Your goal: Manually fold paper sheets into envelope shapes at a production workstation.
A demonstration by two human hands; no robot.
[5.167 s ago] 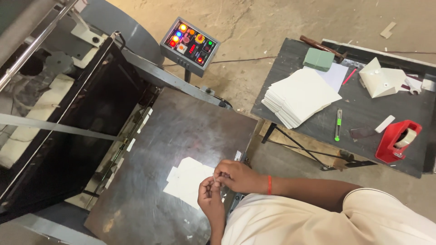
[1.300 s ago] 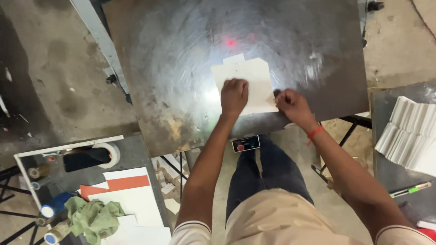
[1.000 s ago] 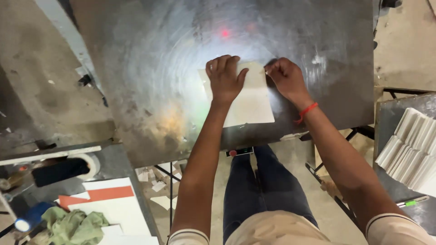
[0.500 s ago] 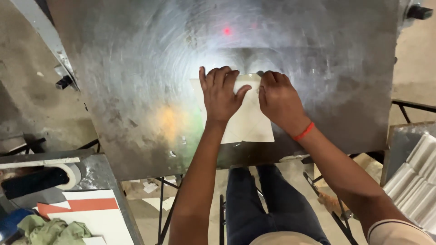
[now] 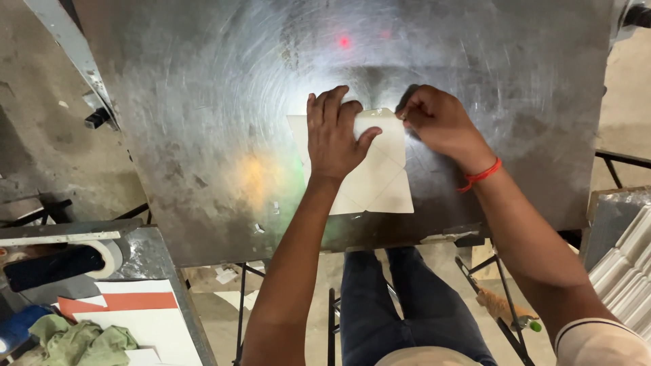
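Down at the far left, on a low side table, a crumpled green cloth lies beside white sheets with an orange-red band, and a roll of pale tape sits just above them, next to a dark flat object. To the right of that spreads the big scuffed metal plate, swirled with scratches, with a small red dot of light glowing near its far edge. Near the plate's front edge lies a white folded paper piece, creased like an envelope with diagonal flaps. The left hand lies flat on top of it, palm down, fingers stretched forward and close together, thumb out to the side, pressing the sheet against the metal rather than gripping it. Just to the right, the right hand, with a red thread at its wrist, is curled, its fingertips pinched at the paper's upper right corner; how much of the edge they have caught I cannot tell. At the far right, a stack of white sheets rests on another table.
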